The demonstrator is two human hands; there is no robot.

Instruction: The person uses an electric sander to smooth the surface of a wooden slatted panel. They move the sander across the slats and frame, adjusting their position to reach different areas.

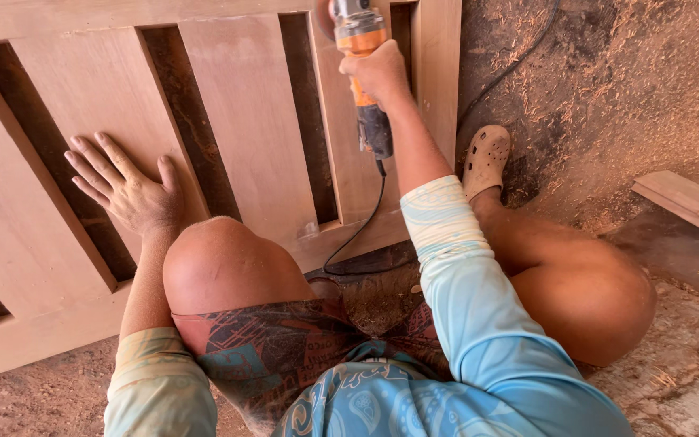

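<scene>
The right hand (378, 73) grips an orange power tool (362, 48) against the slatted wooden panel (244, 121) near its far right edge. The left hand (127, 190) lies spread flat on a slat farther left. A black cord (366, 222) trails toward the panel's near edge.

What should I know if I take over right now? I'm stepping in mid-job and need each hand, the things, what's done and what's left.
Left hand: flat, palm down, on a wooden slat of the slatted panel lying on the ground.
Right hand: gripped around the orange power tool, its head at the panel's far end; black cord trails back toward the knees.
Done: cannot tell from the surface; sawdust covers the ground.
Left: likely the remaining slats, judging by the tool's position.
</scene>
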